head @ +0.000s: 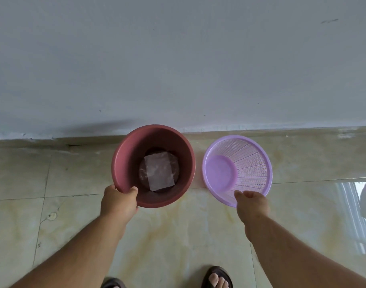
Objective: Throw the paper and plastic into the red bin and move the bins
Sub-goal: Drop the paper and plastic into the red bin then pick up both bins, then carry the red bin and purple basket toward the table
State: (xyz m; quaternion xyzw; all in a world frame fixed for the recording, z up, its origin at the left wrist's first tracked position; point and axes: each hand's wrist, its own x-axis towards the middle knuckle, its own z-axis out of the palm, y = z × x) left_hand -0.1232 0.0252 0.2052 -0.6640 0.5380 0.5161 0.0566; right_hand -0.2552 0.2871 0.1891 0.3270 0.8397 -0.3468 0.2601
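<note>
A red bin (pixel 124 159) stands on the tiled floor by the wall. At its bottom lies a pale sheet of paper (pixel 159 171) on top of a crumpled clear plastic (pixel 143 173). My left hand (pixel 119 201) grips the red bin's near rim, thumb inside. To its right is a purple slatted bin (pixel 250 163), tilted with its opening toward me and nothing in it. My right hand (pixel 251 203) holds the purple bin's near rim.
A grey-white wall (pixel 178 59) rises just behind both bins. Glossy beige floor tiles (pixel 178 235) spread toward me. My two sandalled feet (pixel 217 277) show at the bottom edge.
</note>
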